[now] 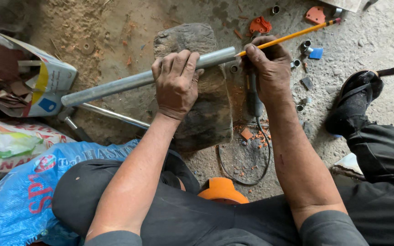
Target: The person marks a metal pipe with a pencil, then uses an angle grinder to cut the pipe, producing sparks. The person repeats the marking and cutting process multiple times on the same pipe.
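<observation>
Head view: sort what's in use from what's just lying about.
In use: grey pipe, pinned by the left hand on the stone block; yellow pencil in the right hand.

Lying about: blue sack, torn carton, orange fragments, pipe offcuts.

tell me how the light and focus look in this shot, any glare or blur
Head view: soft, even daylight with no hard shadows; the left hand, the right hand and the yellow pencil are sharp. A mild sheen runs along the grey pipe, no blown glare. The top left corner falls dark, and wide-angle stretch shows at the lower edges.
</observation>
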